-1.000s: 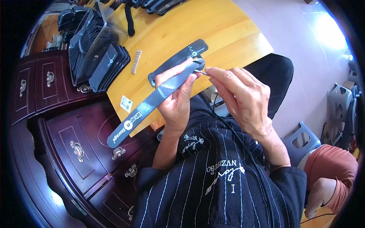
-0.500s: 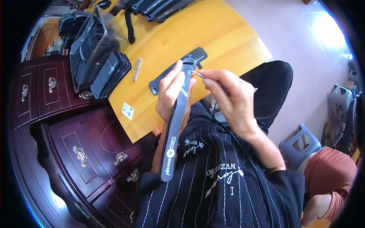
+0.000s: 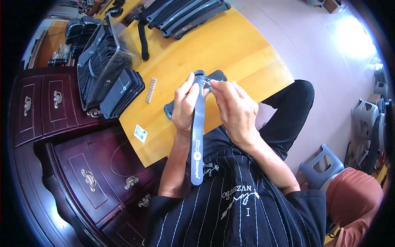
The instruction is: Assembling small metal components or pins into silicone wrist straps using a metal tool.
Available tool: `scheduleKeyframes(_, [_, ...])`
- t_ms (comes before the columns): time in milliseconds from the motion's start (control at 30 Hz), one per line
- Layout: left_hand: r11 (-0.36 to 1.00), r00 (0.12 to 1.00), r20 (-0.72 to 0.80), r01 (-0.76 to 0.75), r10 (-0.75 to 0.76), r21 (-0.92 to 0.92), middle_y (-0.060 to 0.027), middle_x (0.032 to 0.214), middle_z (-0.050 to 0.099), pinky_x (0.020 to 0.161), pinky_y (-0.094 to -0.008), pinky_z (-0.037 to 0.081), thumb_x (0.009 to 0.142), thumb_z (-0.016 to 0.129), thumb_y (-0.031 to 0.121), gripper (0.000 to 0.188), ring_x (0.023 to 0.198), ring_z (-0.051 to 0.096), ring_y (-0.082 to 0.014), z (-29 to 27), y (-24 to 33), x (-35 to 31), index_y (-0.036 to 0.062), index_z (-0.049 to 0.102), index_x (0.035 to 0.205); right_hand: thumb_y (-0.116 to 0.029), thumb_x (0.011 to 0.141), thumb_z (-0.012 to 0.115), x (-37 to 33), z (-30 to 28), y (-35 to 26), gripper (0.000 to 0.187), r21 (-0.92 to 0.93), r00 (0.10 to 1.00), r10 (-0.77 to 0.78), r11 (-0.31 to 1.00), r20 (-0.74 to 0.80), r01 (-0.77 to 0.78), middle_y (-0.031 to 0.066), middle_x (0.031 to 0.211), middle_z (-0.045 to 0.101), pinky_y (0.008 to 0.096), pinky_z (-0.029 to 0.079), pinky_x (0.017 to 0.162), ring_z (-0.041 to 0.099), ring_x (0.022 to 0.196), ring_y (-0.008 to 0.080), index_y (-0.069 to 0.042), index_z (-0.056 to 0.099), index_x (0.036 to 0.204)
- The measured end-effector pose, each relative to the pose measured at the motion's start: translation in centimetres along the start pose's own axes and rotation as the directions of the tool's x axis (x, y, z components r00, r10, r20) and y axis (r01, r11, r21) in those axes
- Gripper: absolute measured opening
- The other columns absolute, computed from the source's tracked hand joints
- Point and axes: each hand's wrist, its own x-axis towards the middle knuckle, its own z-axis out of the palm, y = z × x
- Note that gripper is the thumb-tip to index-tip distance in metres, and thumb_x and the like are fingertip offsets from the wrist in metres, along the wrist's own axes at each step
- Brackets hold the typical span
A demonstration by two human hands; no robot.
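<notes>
– Swung straighter, where is the long grey slotted strap (image 3: 198,119) held?
– Partly above the yellow wooden table (image 3: 242,53), by the curled left hand (image 3: 183,108); a thin silvery tool (image 3: 207,83) is pinched by the right hand (image 3: 237,111)

Yellow wood table (image 3: 251,57) in the middle. Dark red wooden cabinet (image 3: 74,154) at left, ornate metal handles (image 3: 88,180) on its drawers. Pale floor (image 3: 325,82) at right, strong glare upper right. Gray stool (image 3: 335,165) lower right.

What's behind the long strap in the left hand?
Behind the held strap, dark straps lie on the yellow table, ends showing; the left hand, right hand and held strap cover their middle.
</notes>
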Motion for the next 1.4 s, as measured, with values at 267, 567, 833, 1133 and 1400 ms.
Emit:
scheduleKeyframes(267, [1.0,1.0,-0.003,0.012,-0.012,-0.003,-0.0273,0.11,0.058,0.074,-0.0316,0.056,0.073,0.072,-0.009,0.033,0.091,0.065,-0.0286,0.7,-1.1,-0.5,-0.003,0.059,0.102,-0.01,0.086,0.061,1.1,0.4,0.8,0.014,0.279,0.957,0.246,0.918,0.152,-0.281,0.0101,0.082,0.063,0.0311,0.049,0.063,0.063,0.073,0.026,-0.006,0.062,0.1])
scheduleKeyframes(567, [0.999,1.0,-0.008,-0.014,0.015,0.031,-0.0246,0.106,0.06,0.07,-0.031,0.056,0.073,0.073,-0.006,0.028,0.087,0.066,-0.0266,1.0,-1.5,-0.4,-0.0015,0.06,0.097,-0.01,0.088,0.06,1.0,0.0,0.0,0.015,-0.321,0.987,-0.161,0.935,-0.014,0.148,0.0107,0.085,0.064,0.0292,0.049,0.065,0.064,0.075,0.0243,-0.006,0.062,0.102])
scheduleKeyframes(833, [0.997,0.997,-0.05,-0.061,0.059,-0.038,-0.023,0.106,0.059,0.068,-0.029,0.056,0.076,0.071,-0.006,0.025,0.081,0.066,-0.0229,2.2,-1.4,-1.7,-0.0019,0.06,0.097,-0.011,0.087,0.062,1.5,-0.5,0.5,0.015,-0.325,0.98,-0.185,0.933,-0.074,0.151,0.0094,0.082,0.065,0.0287,0.05,0.065,0.065,0.074,0.022,-0.004,0.064,0.1])
scheduleKeyframes(1133, [0.896,0.942,0.161,0.331,-0.295,-0.295,-0.0222,0.103,0.059,0.071,-0.0301,0.055,0.082,0.063,-0.004,0.02,0.083,0.065,-0.0238,-0.6,0.8,-0.2,-0.0013,0.051,0.098,-0.016,0.088,0.06,2.9,-4.3,-0.3,0.026,-0.125,0.956,-0.203,0.965,0.211,0.232,0.0108,0.084,0.066,0.0315,0.05,0.061,0.065,0.07,0.0231,-0.013,0.063,0.113])
scheduleKeyframes(1400, [0.21,0.75,0.299,0.501,-0.59,-0.84,-0.0179,0.104,0.059,0.07,-0.0283,0.05,0.089,0.058,0.008,0.024,0.077,0.06,-0.0174,1.0,1.4,0.3,0.0029,0.047,0.11,-0.01,0.085,0.061,1.9,-5.8,-2.2,0.02,-0.164,0.953,-0.172,0.963,0.249,0.216,0.0077,0.079,0.065,0.0283,0.049,0.058,0.064,0.064,0.0206,-0.01,0.065,0.105])
